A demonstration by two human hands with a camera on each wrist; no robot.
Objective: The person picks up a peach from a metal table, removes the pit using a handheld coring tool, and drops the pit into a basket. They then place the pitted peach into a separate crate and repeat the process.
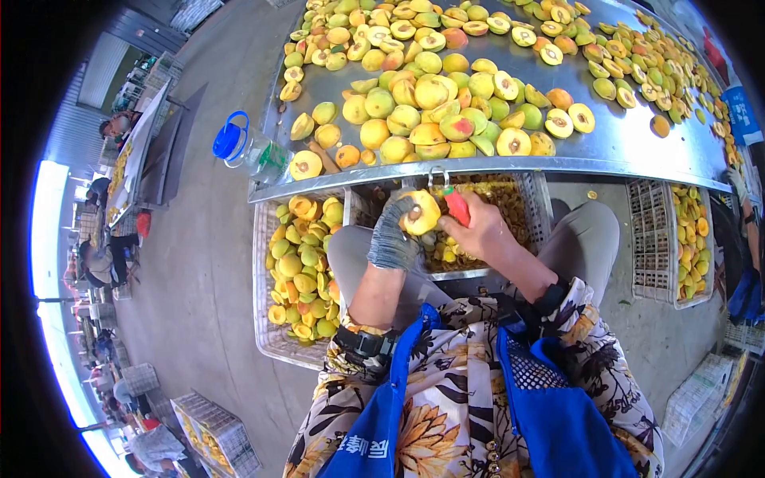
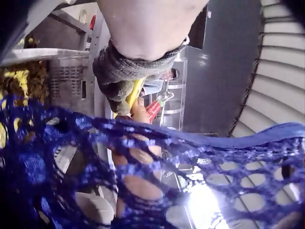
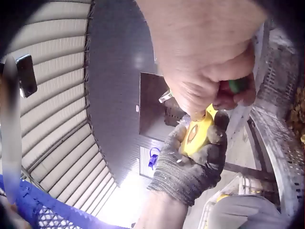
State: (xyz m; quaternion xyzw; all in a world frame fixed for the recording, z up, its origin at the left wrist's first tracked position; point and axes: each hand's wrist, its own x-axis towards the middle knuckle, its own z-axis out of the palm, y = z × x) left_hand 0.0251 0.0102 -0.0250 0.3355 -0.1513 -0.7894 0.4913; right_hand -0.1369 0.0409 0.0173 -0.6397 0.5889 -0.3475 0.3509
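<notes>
My left hand (image 1: pixel 393 239), in a grey knit glove, holds a yellow peach half (image 1: pixel 421 213) with its cut face showing a brown centre. In the right wrist view the gloved fingers curl round the peach half (image 3: pixel 196 136), and a brown pit or hollow shows in it. My bare right hand (image 1: pixel 486 231) grips a red-handled pitting tool (image 1: pixel 457 207) with a green collar and a curved metal end. The right fingertips are right at the fruit in the right wrist view. Blue mesh cloth (image 2: pixel 143 167) covers much of the left wrist view.
A metal table (image 1: pixel 510 166) in front bears many peach halves (image 1: pixel 430 92) and a blue-capped bottle (image 1: pixel 259 151). Below its edge stand a crate of peach halves (image 1: pixel 299 271) at left and a bin of brown scraps (image 1: pixel 510 199) between the knees. Another crate (image 1: pixel 655 239) stands at right.
</notes>
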